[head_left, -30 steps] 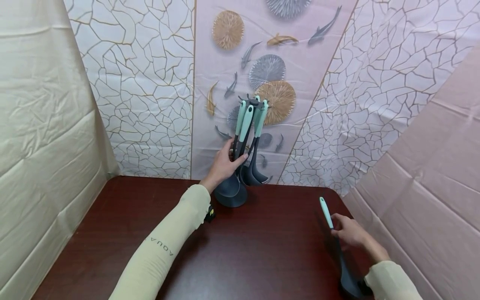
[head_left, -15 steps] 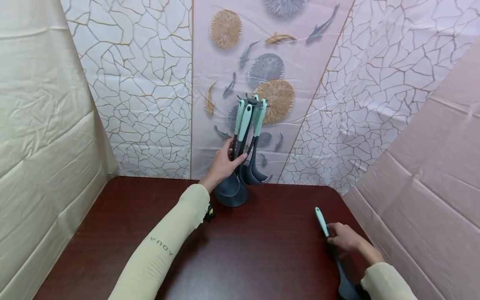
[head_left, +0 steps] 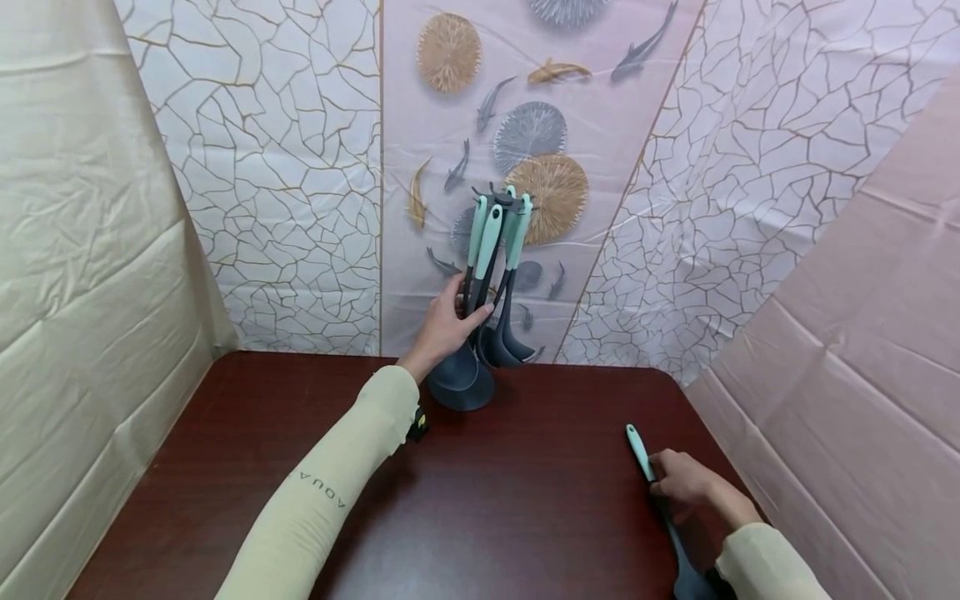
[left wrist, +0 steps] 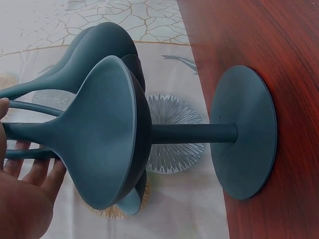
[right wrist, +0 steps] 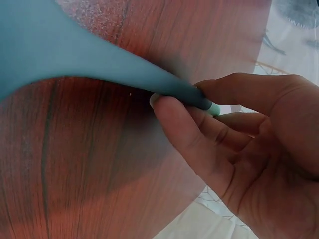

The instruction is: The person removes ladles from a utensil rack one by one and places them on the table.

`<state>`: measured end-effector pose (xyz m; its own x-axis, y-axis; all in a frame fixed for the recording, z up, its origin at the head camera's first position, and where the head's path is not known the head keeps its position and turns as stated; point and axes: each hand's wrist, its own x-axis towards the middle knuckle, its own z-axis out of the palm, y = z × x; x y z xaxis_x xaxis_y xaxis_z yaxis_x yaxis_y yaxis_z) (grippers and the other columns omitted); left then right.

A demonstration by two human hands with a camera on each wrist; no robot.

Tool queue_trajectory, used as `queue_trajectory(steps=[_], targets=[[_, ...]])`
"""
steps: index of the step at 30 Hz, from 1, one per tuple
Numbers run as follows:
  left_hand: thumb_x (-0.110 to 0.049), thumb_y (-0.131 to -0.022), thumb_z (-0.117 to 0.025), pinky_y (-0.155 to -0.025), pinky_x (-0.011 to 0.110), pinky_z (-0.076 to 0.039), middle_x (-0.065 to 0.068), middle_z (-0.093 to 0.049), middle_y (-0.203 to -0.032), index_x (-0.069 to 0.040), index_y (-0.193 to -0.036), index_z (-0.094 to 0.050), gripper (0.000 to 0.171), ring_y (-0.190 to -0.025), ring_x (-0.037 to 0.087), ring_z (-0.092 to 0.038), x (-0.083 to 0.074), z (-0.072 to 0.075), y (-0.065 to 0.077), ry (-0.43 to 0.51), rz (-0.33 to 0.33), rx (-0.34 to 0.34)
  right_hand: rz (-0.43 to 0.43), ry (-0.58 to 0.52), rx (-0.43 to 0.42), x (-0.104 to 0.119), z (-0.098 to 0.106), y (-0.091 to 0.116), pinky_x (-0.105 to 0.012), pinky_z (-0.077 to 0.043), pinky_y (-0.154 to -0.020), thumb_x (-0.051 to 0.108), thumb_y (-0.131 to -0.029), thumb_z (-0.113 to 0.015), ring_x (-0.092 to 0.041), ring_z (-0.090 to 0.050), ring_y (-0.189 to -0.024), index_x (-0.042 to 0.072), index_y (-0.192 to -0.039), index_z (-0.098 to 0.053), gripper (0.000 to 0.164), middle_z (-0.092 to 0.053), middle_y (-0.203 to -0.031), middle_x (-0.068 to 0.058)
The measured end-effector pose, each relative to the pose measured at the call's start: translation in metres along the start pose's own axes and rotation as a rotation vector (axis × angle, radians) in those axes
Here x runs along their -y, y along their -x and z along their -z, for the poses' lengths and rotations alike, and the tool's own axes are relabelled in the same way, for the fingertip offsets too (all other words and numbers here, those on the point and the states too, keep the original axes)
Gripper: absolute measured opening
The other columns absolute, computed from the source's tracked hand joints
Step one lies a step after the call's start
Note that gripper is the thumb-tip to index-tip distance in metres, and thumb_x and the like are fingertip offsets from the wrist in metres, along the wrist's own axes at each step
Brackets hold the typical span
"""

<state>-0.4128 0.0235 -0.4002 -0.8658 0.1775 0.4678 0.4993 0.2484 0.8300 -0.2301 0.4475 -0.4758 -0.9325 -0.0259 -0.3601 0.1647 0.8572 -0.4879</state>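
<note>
At the back middle of the table stands a dark grey utensil stand with a round base and a post. Several kitchen utensils with mint handles and dark grey heads hang from its top hooks. My left hand grips their shafts, thumb in front and fingers behind; a broad, scooped ladle-like head faces the left wrist camera. At the right, my right hand pinches another mint-handled cooking utensil by its shaft, just below the handle. Its wide dark grey head points toward me, close over the table, partly cut off by the views.
The dark reddish-brown table has a rounded back right corner. Patterned cloth hangs behind it, and plain cloth walls flank both sides. A small black and yellow item shows beside the left wrist.
My right hand has moved slightly left and toward me with the utensil, whose handle end is lower in the view. My left hand keeps its grip at the stand.
</note>
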Motion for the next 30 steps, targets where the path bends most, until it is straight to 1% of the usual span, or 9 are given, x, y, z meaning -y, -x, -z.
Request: queue_trajectory(steps=[3,5,7,9,13,17,20,25,30], targets=[[-0.036,-0.093,-0.070,-0.084,0.041,-0.054,0.002,-0.058,-0.130,-0.028,-0.149,-0.039,0.064,-0.103,0.018,-0.065,-0.0004,0.0009,-0.0002,0.001,-0.001,-0.001,0.091,0.127,-0.017,0.0008,-0.0008,-0.0003,-0.037,-0.053,-0.050,-0.003,-0.082,-0.069,-0.022,-0.061,-0.054,0.000,-0.103,-0.062,0.022,-0.054,-0.070,-0.008],[-0.036,-0.093,-0.070,-0.084,0.041,-0.055,0.002,-0.058,-0.130,-0.027,-0.149,-0.039,0.064,-0.102,0.018,-0.065,-0.0012,0.0012,0.0000,-0.003,0.000,-0.001,0.152,0.210,-0.022,0.0004,-0.0008,-0.0009,-0.035,-0.051,-0.055,0.000,-0.080,-0.072,-0.018,-0.058,-0.059,0.003,-0.094,-0.061,0.018,-0.053,-0.068,-0.004],[-0.037,-0.093,-0.070,-0.084,0.041,-0.055,0.002,-0.058,-0.130,-0.027,-0.149,-0.039,0.064,-0.102,0.018,-0.065,-0.0021,0.0012,0.0000,-0.008,-0.003,-0.001,0.180,0.271,-0.034,-0.0002,-0.0004,-0.0013,-0.034,-0.048,-0.062,0.002,-0.079,-0.074,-0.016,-0.054,-0.064,0.003,-0.098,-0.063,0.023,-0.053,-0.069,-0.001],[-0.039,-0.093,-0.070,-0.083,0.040,-0.055,0.002,-0.058,-0.130,-0.027,-0.149,-0.039,0.065,-0.102,0.017,-0.065,-0.0030,0.0008,0.0002,-0.009,-0.007,0.001,0.158,0.273,-0.023,-0.0006,0.0002,-0.0013,-0.036,-0.049,-0.066,0.002,-0.079,-0.074,-0.017,-0.056,-0.068,0.001,-0.107,-0.063,0.030,-0.054,-0.072,-0.001],[-0.043,-0.092,-0.069,-0.084,0.039,-0.055,0.002,-0.057,-0.131,-0.027,-0.150,-0.038,0.068,-0.102,0.016,-0.064,-0.0023,-0.0006,0.0007,-0.017,-0.008,0.010,0.119,0.237,0.002,-0.0007,-0.0001,-0.0005,-0.039,-0.052,-0.067,0.000,-0.080,-0.073,-0.020,-0.058,-0.071,-0.002,-0.116,-0.061,0.038,-0.056,-0.075,-0.004],[-0.043,-0.093,-0.069,-0.083,0.039,-0.055,0.002,-0.057,-0.131,-0.027,-0.150,-0.038,0.067,-0.100,0.016,-0.064,-0.0009,-0.0009,0.0025,-0.013,-0.005,0.009,0.123,0.205,0.020,-0.0008,-0.0032,0.0004,-0.039,-0.054,-0.068,-0.001,-0.081,-0.072,-0.020,-0.061,-0.074,-0.006,-0.127,-0.057,0.049,-0.059,-0.079,-0.005],[-0.043,-0.093,-0.069,-0.083,0.039,-0.055,0.002,-0.058,-0.130,-0.027,-0.150,-0.039,0.066,-0.099,0.015,-0.065,-0.0008,-0.0003,0.0030,-0.006,-0.008,0.001,0.125,0.200,0.006,-0.0003,-0.0044,0.0009,-0.038,-0.055,-0.070,-0.001,-0.082,-0.072,-0.020,-0.061,-0.078,-0.009,-0.136,-0.050,0.059,-0.060,-0.084,-0.008],[-0.042,-0.093,-0.069,-0.082,0.039,-0.055,0.002,-0.058,-0.129,-0.026,-0.149,-0.039,0.066,-0.098,0.015,-0.065,-0.0008,0.0007,0.0022,0.004,-0.018,0.000,0.053,0.059,0.019,0.0011,-0.0055,0.0025,-0.041,-0.055,-0.048,-0.006,-0.083,-0.068,-0.026,-0.062,-0.063,-0.006,-0.135,-0.049,0.056,-0.055,-0.080,-0.012],[-0.042,-0.093,-0.069,-0.083,0.040,-0.055,0.003,-0.058,-0.128,-0.026,-0.149,-0.039,0.066,-0.099,0.016,-0.065,-0.0004,0.0007,0.0019,0.012,-0.018,0.000,-0.007,-0.035,0.043,0.0038,-0.0050,0.0046,-0.044,-0.055,-0.045,-0.009,-0.086,-0.064,-0.031,-0.062,-0.056,-0.009,-0.145,-0.037,0.066,-0.054,-0.086,-0.016]])
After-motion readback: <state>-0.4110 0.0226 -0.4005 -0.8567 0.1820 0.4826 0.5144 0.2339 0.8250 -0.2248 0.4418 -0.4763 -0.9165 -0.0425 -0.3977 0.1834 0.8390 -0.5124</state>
